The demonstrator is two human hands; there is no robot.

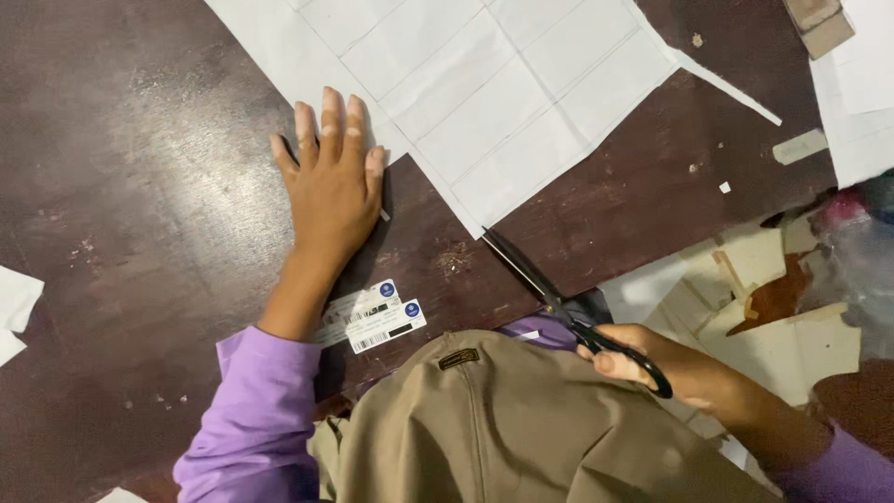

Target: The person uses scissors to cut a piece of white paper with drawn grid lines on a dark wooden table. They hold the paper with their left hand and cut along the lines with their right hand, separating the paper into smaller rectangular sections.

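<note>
Your right hand [652, 363] grips black scissors [559, 298] whose blades point up-left at the white paper's [484, 102] near corner, while your open left hand [331, 182] flattens its left edge.

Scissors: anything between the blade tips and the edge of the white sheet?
Nothing visible. The scissors, held in the right hand, point up-left with their tips right at the lower corner of the white paper sheet; only bare dark table lies there. The left hand presses flat on the sheet's left edge, clear of the blades.
</note>
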